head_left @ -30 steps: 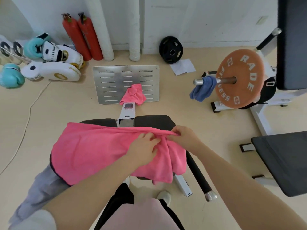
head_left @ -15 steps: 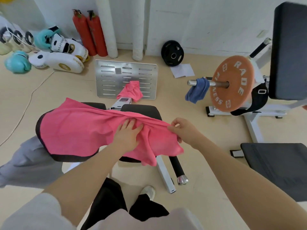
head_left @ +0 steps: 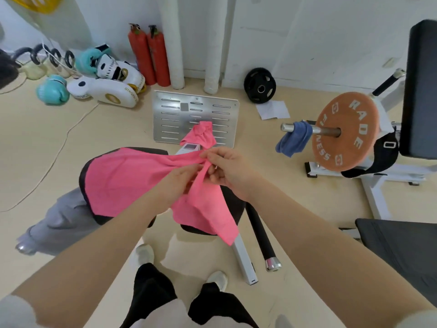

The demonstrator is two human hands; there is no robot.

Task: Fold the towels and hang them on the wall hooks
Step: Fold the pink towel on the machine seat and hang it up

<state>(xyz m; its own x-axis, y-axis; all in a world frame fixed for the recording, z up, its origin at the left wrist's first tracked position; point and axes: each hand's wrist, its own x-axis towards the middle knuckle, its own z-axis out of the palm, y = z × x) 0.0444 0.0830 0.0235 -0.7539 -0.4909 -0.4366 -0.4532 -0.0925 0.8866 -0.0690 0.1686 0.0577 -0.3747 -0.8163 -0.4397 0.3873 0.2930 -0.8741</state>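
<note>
A large pink towel (head_left: 123, 181) lies spread over a black padded seat (head_left: 233, 204), its right part bunched and hanging down. My right hand (head_left: 227, 169) pinches a gathered fold of the towel near its upper right edge. My left hand (head_left: 179, 183) grips the same fold just beside it, fingers under the cloth. A second pink towel (head_left: 201, 136) lies crumpled further back, on the machine's console. A blue towel (head_left: 293, 140) hangs over a steel barbell sleeve at the right. No wall hooks are in view.
A grey towel (head_left: 59, 221) hangs off the seat's left side. A slotted metal plate (head_left: 172, 119) leans behind. An orange weight plate (head_left: 345, 133) on a white rack and a black bench (head_left: 402, 252) stand right. Boxing gloves, pads and red extinguishers (head_left: 149, 58) line the back wall.
My left hand went from pressing flat on the towel to gripping the fold beside my right hand. Both hands drew together and lifted the towel's right part; the view tilted up.
</note>
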